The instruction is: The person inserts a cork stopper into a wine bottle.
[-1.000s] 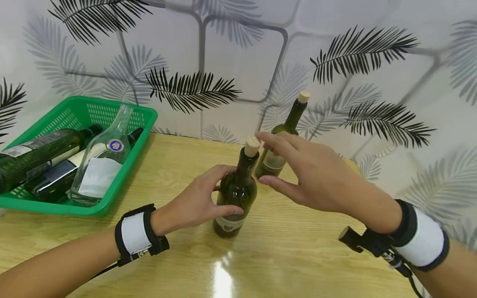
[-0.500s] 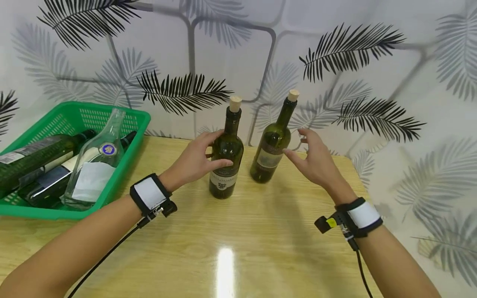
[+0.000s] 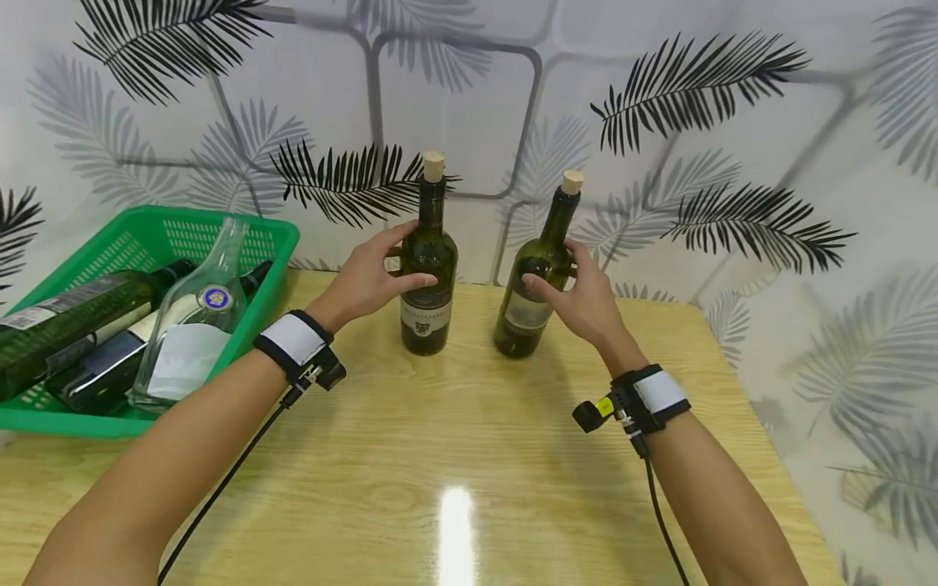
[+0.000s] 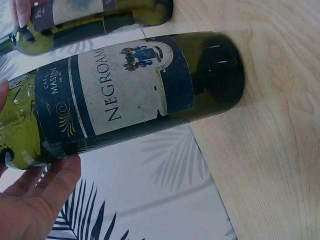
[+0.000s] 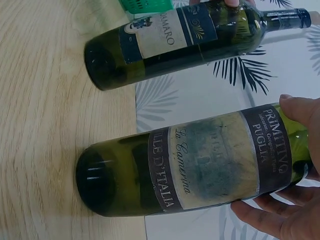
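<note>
Two dark green wine bottles with corks in their necks stand side by side near the back of the table. My left hand (image 3: 370,277) grips the left wine bottle (image 3: 427,321) around its shoulder, thumb across the front. Its cream label reads "Negroamaro" in part, and the same bottle (image 4: 135,85) fills the left wrist view. Around the upper body of the right wine bottle (image 3: 523,313) my right hand (image 3: 582,301) curls its fingers and thumb. That bottle (image 5: 210,160) has a "Primitivo Puglia" label in the right wrist view. Pale corks (image 3: 434,167) top both necks.
A green plastic basket (image 3: 282,260) at the left holds several bottles lying down, one of them a clear glass bottle (image 3: 194,325). A patterned wall covering (image 3: 469,98) rises right behind the wooden table (image 3: 381,472). Cables trail from both wrist cameras.
My left hand has moved the left bottle back toward the wall, beside the other. My right hand has left the left bottle's cork and taken hold of the right bottle.
</note>
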Tool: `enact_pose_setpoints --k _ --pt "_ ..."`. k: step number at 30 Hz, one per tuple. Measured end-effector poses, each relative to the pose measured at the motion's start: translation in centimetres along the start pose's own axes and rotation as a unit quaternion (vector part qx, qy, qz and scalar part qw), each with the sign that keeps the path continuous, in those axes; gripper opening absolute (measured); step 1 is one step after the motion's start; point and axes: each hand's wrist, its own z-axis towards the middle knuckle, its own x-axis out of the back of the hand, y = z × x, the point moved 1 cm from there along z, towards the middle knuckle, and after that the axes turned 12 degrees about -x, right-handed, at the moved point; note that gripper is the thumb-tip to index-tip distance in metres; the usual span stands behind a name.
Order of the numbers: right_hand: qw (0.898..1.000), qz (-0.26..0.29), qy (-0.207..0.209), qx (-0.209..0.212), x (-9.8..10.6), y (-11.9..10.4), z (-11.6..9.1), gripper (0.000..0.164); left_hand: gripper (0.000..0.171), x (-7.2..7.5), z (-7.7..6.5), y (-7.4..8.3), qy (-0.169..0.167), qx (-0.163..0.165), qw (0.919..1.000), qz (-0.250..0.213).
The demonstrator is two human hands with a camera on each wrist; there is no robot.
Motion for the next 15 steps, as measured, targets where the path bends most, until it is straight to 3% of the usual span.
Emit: enact_pose_setpoints --k 6,12,15 --pt "1.000 0.007 -0.004 0.023 -1.4 -1.6 0.2 0.085 0.082 1.0 0.1 -0.4 0.015 0.011 0.9998 0.003" --pt "0.999 -0.010 -0.010 0.030 -2.1 -1.6 0.5 0.090 0.088 0.5 -0.1 -0.3 0.005 0.036 0.9993 0.002" --pt "0.999 -0.021 0.007 0.044 -1.8 -1.3 -0.4 0.091 0.092 0.0 -0.9 0.4 0.030 0.036 0.9988 0.010"
